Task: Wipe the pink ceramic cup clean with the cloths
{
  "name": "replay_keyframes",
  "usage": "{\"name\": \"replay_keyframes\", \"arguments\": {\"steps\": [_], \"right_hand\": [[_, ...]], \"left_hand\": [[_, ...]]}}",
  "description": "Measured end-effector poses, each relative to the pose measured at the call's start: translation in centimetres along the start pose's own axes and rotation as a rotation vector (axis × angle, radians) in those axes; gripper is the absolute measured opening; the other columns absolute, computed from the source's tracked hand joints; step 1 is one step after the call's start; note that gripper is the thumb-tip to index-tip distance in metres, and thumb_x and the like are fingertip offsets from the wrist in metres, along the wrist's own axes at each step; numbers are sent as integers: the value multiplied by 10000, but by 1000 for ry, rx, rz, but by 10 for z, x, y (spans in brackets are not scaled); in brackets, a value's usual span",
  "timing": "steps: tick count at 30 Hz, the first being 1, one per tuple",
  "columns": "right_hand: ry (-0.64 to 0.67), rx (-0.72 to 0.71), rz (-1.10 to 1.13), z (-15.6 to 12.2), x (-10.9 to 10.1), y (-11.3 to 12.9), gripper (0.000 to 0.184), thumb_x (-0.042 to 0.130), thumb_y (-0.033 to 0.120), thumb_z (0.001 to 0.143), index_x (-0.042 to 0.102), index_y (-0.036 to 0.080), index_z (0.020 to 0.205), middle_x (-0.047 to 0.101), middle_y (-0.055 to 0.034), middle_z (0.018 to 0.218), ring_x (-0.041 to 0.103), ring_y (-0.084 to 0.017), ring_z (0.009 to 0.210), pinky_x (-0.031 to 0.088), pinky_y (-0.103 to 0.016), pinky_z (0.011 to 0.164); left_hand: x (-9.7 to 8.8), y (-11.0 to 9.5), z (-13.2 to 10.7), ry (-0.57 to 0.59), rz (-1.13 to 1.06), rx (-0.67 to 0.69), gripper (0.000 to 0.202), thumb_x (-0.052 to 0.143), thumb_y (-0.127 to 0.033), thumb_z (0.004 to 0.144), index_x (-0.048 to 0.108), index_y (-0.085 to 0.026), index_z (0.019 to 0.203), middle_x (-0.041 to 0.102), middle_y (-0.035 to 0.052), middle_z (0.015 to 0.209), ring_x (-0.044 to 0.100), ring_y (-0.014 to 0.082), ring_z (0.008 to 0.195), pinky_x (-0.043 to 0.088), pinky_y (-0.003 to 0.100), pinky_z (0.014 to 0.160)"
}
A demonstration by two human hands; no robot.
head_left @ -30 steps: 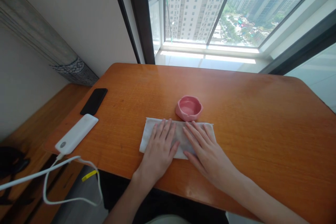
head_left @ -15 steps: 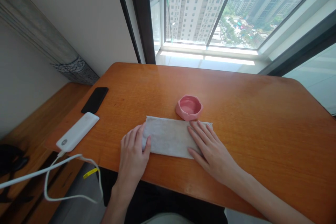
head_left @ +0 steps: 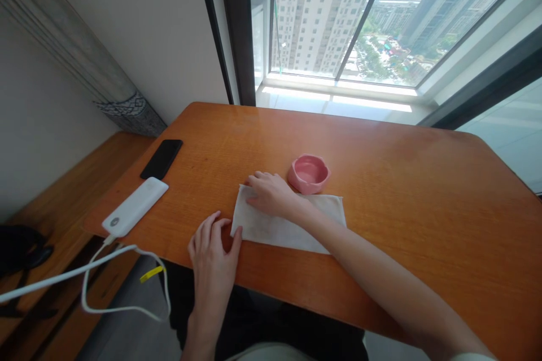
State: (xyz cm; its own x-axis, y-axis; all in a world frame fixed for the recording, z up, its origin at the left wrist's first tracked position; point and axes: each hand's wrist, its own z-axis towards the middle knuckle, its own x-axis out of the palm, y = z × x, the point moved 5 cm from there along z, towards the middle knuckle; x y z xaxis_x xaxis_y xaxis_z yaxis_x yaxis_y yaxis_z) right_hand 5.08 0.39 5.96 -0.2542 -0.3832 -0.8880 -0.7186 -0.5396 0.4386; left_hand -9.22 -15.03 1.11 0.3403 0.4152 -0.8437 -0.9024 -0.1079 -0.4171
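A folded white cloth (head_left: pixel 292 230) lies flat on the wooden table (head_left: pixel 402 220) in front of me. My right hand (head_left: pixel 273 194) reaches across it and rests near its upper left corner, thumb apart from the bent fingers. At the lower left corner is my left hand (head_left: pixel 213 254), fingers spread and curved, with the thumb tip touching the cloth's edge. Just beyond the cloth's far edge stands a pink faceted bowl (head_left: pixel 310 174), with nothing visible inside. My right forearm covers part of the cloth's right half.
On the table's left side lie a black phone (head_left: pixel 161 159) and a white power bank (head_left: pixel 135 207). A white cable (head_left: pixel 87 307) with a yellow tag (head_left: pixel 151 274) hangs from it past the edge. A window (head_left: pixel 339 28) is behind the table.
My right hand has moved left from the cloth's right part to its upper left corner. My left hand has drawn slightly back off the left edge. The view has shifted a little.
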Motion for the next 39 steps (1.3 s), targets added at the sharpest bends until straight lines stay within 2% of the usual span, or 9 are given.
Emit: {"name": "replay_keyframes", "arguments": {"steps": [4, 8, 11, 15, 20, 25, 30, 35, 39], "right_hand": [[98, -60, 83, 5, -13, 1, 39, 713, 196, 931, 750, 205, 926, 781, -42, 962, 695, -211, 887, 452, -315, 754], [55, -186, 370, -15, -38, 3, 68, 764, 225, 915, 739, 211, 976, 743, -16, 1031, 663, -175, 928, 479, -296, 814], [-118, -176, 548, -23, -63, -8, 81, 780, 269, 913, 729, 212, 940, 717, -2, 1000, 653, -171, 912, 482, -312, 827], [-375, -68, 619, -15, -105, -33, 207, 796, 348, 931, 715, 207, 803, 674, 33, 806, 580, -139, 765, 438, -305, 733], [-659, -74, 704, -15, -177, -38, 100, 835, 275, 918, 791, 187, 898, 732, 10, 809, 618, -136, 773, 491, -300, 735], [-754, -279, 725, -65, -211, -1, 113, 780, 224, 942, 825, 258, 1040, 809, -16, 992, 728, -183, 874, 577, -311, 659], [-646, -250, 582, -117, -139, -2, 198, 743, 207, 986, 841, 332, 1104, 840, -9, 1220, 785, -245, 1108, 671, -357, 777], [-417, -356, 244, -159, -16, -22, 288, 578, 134, 1073, 811, 260, 1185, 849, -63, 1184, 806, -206, 1031, 659, -333, 901], [-328, -408, 41, -191, 34, -19, 261, 532, 187, 1122, 775, 231, 1206, 855, -80, 1175, 795, -214, 936, 652, -333, 803]], "left_hand": [[2, 7, 1, 36, -57, -7, 418, 589, -472, 1083, 657, -247, 1429, 669, 155, 1583, 601, 397, 1467, 413, 577, 1188], [-4, 9, 15, 113, -317, -33, 238, 668, -472, 1025, 781, -271, 1086, 728, 92, 1501, 641, 365, 1427, 403, 572, 1238], [-14, 2, 48, 160, -628, -64, 234, 712, -471, 999, 777, -247, 1013, 798, 65, 1247, 740, 286, 1205, 550, 452, 1074], [-37, -22, 125, -33, -723, -1, 205, 800, -419, 931, 795, -219, 975, 772, 24, 976, 696, 185, 856, 514, 307, 698], [-75, -77, 210, -237, -765, 238, 163, 817, -347, 964, 820, -197, 1028, 759, 6, 945, 680, 135, 790, 497, 260, 619], [-128, -107, 196, -501, -674, 548, 90, 794, -269, 1022, 807, -190, 1061, 784, 38, 1114, 735, 187, 1093, 621, 384, 943], [-116, -76, 119, -365, -475, 734, 202, 791, -194, 1006, 776, -282, 1187, 762, 57, 1252, 702, 272, 1251, 590, 524, 1114], [-62, -29, 30, 73, -380, 758, 198, 648, -142, 1069, 756, -276, 1167, 798, 45, 1211, 715, 235, 1255, 620, 398, 1049], [-52, -20, -23, 235, -366, 777, 220, 599, -107, 1067, 749, -240, 1158, 825, 67, 1150, 746, 219, 1183, 607, 377, 1061]]}}
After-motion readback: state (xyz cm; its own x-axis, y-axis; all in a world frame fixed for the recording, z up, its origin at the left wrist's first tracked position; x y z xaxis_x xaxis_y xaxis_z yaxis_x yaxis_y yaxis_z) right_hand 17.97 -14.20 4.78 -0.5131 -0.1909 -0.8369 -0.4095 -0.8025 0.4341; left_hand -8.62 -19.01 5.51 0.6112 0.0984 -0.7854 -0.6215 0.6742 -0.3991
